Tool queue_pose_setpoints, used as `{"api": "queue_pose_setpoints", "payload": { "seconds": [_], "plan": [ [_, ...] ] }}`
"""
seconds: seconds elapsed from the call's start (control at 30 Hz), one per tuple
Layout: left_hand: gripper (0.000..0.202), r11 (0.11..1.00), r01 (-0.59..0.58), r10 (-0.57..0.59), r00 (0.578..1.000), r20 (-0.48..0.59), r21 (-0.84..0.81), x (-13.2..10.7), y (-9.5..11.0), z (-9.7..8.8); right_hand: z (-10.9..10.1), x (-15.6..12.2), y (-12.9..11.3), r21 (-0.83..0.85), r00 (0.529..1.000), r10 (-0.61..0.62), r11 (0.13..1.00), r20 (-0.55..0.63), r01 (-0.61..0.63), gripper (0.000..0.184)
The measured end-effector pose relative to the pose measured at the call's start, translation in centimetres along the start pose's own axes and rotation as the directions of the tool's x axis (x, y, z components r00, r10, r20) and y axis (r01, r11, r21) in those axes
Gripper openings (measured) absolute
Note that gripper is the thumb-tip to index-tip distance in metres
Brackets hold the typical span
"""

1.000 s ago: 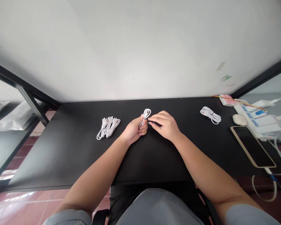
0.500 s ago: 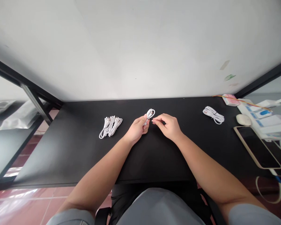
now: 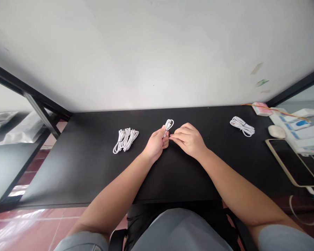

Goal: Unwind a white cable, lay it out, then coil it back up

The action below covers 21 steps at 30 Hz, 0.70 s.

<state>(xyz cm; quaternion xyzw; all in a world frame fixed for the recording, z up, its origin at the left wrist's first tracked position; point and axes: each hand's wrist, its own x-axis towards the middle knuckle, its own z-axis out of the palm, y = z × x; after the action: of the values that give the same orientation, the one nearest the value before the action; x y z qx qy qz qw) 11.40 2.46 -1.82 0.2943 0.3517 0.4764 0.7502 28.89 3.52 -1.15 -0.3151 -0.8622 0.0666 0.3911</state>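
Near the middle of the black table, my left hand point(image 3: 157, 143) is closed round a coiled white cable point(image 3: 169, 124), whose loops stick up above the thumb. A dark band crosses the coil where the loops narrow. My right hand point(image 3: 189, 140) is in a pinch just right of the coil, close to the left fingers. Between its thumb and fingertip is what looks like the end of a thin black tie, mostly hidden. Left of my hands lies a group of white cable bundles point(image 3: 125, 140), and to the right another tied white cable bundle point(image 3: 242, 126).
A phone point(image 3: 293, 162) plugged into a cable lies at the table's right edge. Beside it are a white rounded object point(image 3: 276, 131), a power strip point(image 3: 285, 120) with plugs and a pink box point(image 3: 262, 109). A pale wall point(image 3: 151, 55) stands behind the table point(image 3: 94, 174).
My right hand has moved slightly left, its fingertips now meeting the tie beside the coil. The left hand still holds the cable. The whole view has shifted a little.
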Motion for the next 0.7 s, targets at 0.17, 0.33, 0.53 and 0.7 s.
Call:
{"api": "queue_pose_setpoints", "payload": {
  "seconds": [0.17, 0.33, 0.53, 0.7],
  "plan": [
    [0.041, 0.997, 0.046, -0.042, 0.997, 0.063, -0.059, 0.16, 0.25, -0.38, 0.42, -0.09, 0.32, 0.024, 1.000, 0.023, 0.999, 0.013, -0.023, 0.012],
    [0.045, 0.984, -0.040, 0.041, 0.999, -0.008, 0.174, 0.26, 0.08, -0.34, 0.25, -0.10, 0.21, 0.058, 0.994, 0.106, 0.993, -0.035, -0.104, 0.009],
    [0.050, 0.843, -0.130, 0.186, 0.981, -0.055, 0.521, 0.39, -0.28, -0.77, 0.05, 0.01, 0.07, 0.135, 0.996, 0.093, 0.986, 0.003, -0.092, 0.010],
    [0.050, 0.802, -0.138, 0.185, 0.983, -0.021, 0.582, 0.38, -0.22, -0.83, -0.05, 0.05, 0.04, 0.160, 0.990, 0.140, 0.977, 0.022, -0.142, 0.013]
  ]
}}
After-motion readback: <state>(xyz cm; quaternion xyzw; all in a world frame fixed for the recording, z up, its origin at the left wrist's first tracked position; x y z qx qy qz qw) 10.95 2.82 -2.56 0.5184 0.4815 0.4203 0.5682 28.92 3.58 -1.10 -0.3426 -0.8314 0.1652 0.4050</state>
